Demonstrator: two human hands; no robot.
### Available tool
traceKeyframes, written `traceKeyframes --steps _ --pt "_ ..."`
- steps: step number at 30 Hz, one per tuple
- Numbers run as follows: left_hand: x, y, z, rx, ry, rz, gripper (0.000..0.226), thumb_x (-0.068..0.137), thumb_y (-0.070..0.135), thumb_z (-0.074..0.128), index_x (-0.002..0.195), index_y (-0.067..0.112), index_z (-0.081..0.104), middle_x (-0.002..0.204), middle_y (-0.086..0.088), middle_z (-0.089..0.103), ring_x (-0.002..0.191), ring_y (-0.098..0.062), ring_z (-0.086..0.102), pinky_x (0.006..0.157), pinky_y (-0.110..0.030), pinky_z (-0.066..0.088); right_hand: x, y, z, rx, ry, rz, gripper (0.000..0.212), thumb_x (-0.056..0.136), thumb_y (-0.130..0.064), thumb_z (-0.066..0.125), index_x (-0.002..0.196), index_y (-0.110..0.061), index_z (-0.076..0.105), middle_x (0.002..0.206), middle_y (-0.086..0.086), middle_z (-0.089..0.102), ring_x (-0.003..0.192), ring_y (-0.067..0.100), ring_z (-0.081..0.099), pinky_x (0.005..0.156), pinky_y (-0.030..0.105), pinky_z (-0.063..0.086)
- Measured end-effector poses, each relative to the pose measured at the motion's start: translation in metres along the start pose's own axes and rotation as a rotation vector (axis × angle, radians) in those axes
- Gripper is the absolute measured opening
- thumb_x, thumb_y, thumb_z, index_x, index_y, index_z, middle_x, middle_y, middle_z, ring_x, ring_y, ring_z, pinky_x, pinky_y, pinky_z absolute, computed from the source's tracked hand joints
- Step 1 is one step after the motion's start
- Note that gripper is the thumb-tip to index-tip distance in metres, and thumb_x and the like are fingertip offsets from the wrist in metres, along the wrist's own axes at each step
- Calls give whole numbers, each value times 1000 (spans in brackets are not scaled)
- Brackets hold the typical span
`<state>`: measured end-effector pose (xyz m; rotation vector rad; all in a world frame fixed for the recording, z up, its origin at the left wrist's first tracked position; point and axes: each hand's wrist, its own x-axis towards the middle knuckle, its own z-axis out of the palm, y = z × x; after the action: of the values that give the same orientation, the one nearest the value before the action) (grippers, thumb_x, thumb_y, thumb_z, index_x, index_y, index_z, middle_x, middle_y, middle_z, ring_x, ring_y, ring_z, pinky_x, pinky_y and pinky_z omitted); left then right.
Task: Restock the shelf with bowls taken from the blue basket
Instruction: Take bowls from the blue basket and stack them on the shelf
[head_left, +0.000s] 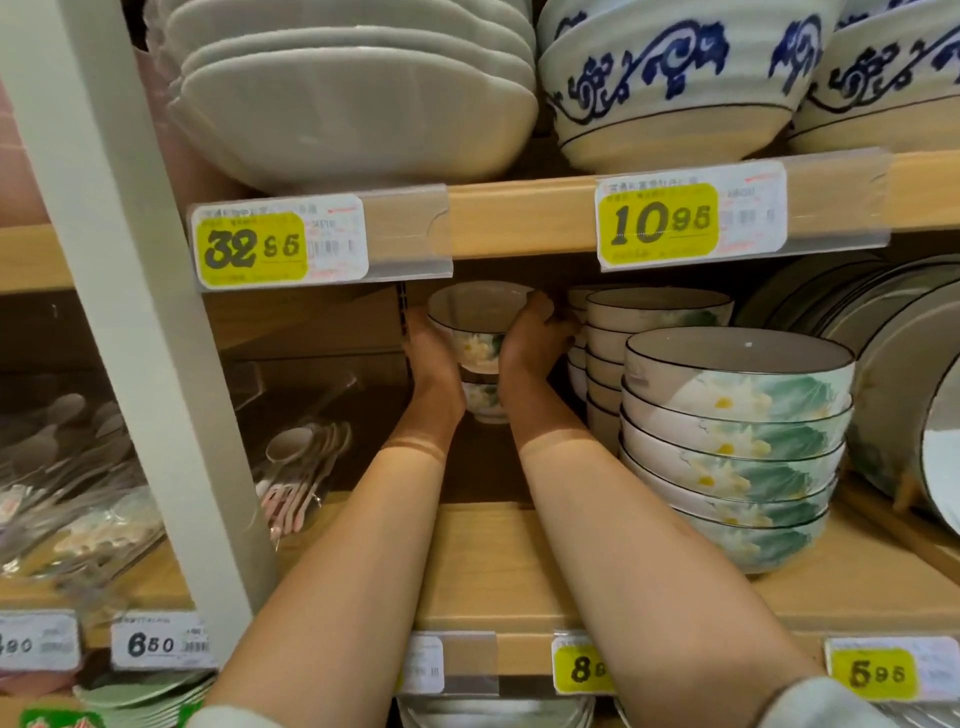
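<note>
Now, head view, the only one we have. Both forearms reach deep into the middle bay above the wooden shelf board (519, 551). The left hand (431, 348) and the right hand (530, 338) cup a stack of small lotus bowls (478, 338) from opposite sides, fingers curled round the wall of the top bowl and palms against those beneath. At least three bowls show between the wrists. We judge the two-sided grip is there to keep the nested column from leaning or sliding apart. The stack is upright at the back of the bay, just left of a matching column of small bowls (654, 338). We cannot tell whether the right fingers touch that column. The stack's foot is in shadow, so we cannot tell whether it stands on the board or hangs just above it. Its rim sits close under the upper shelf edge (519, 215), leaving little headroom. A stack of wide lotus bowls (737, 441) stands in front and to the right, which explains why the arms pass along its left side. Upright plates (893, 364) lean further right, and packaged spoons (306, 457) lie in the left bay. The blue basket is not in view. Step in hand, by our judgement: seating and squaring this column. Risk: the right knuckles knocking the neighbouring column on release.
</note>
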<state>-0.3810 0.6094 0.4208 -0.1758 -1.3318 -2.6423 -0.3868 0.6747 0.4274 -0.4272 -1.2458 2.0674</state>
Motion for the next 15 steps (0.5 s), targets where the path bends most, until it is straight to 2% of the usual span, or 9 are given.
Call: traceKeyframes --steps 3,7,9,15 --pt "12 -12 -2 18 14 -30 54 98 40 33 136 9 54 132 -21 58 121 -36 56 107 -50 43 11 14 3 -28 -11 -80 57 94 -39 47 143 -13 34 142 16 42 127 35 45 105 49 40" --pt "31 -28 -9 46 80 -8 49 97 35 32 125 9 63 124 -20 64 114 -35 60 103 -50 47 29 35 4 -69 -16 -90 54 93 -37 49 141 -14 42 139 12 49 125 31 48 104 47 41" --pt "38 -39 -13 75 104 5 47 98 37 33 127 13 62 125 -15 64 114 -30 60 102 -48 48 34 42 6 -114 8 -129 52 93 -34 51 140 -12 45 139 13 50 126 30 48 105 46 41" --pt "52 -57 -10 101 75 -57 55 97 49 33 137 17 52 133 -11 58 121 -29 56 106 -48 44 46 51 7 -438 71 -206 54 95 -44 39 138 -12 46 139 15 49 128 33 44 108 47 33"
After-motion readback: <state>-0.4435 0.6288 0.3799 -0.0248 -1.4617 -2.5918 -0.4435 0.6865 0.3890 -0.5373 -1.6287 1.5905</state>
